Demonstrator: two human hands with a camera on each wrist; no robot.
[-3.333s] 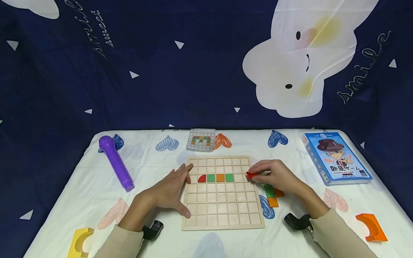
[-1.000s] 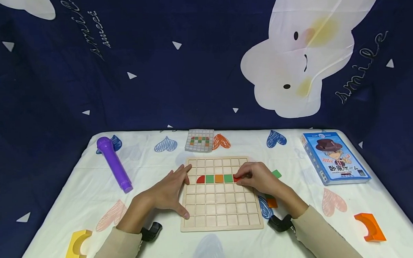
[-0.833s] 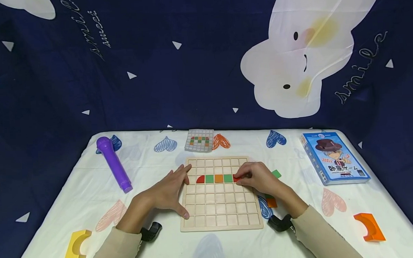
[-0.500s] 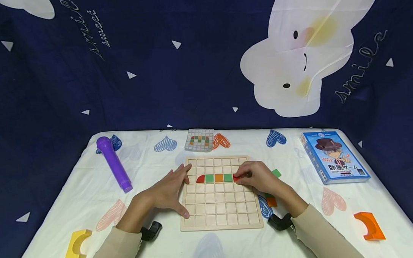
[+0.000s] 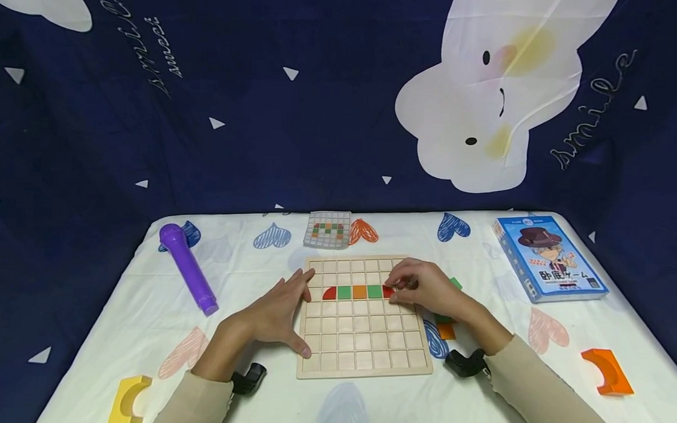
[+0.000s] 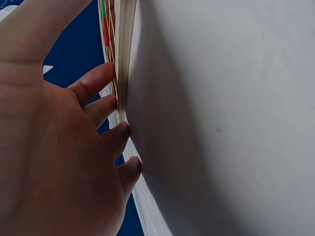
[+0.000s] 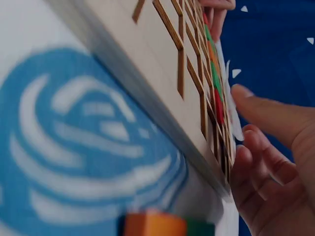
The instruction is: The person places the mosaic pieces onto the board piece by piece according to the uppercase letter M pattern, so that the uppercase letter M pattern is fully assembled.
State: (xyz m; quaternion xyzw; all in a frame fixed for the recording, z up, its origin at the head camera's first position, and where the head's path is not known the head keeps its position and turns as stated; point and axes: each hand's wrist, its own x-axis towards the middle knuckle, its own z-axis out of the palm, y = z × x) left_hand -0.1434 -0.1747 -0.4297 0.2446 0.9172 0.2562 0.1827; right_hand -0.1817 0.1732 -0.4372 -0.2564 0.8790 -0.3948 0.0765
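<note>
The wooden grid board [image 5: 363, 335] lies flat on the white cloth with hearts [image 5: 267, 401]. In its third row sit five tiles side by side: a red quarter-round tile [image 5: 330, 293] at the left, then a green tile [image 5: 344, 293], an orange tile [image 5: 360, 292], another green one [image 5: 374, 292], and a red tile [image 5: 387, 292] at the right end.

The right hand [image 5: 428, 289] hovers over that right end, fingers loosely curled with the fingertips [image 5: 394, 283] just above and beside the red tile; whether they touch it I cannot tell. It holds nothing that shows.

The left hand [image 5: 277, 313] lies flat with fingers spread, pressing on the board's left edge.

Loose green and orange tiles [image 5: 446, 327] lie on the cloth just right of the board, partly hidden under the right wrist
</note>
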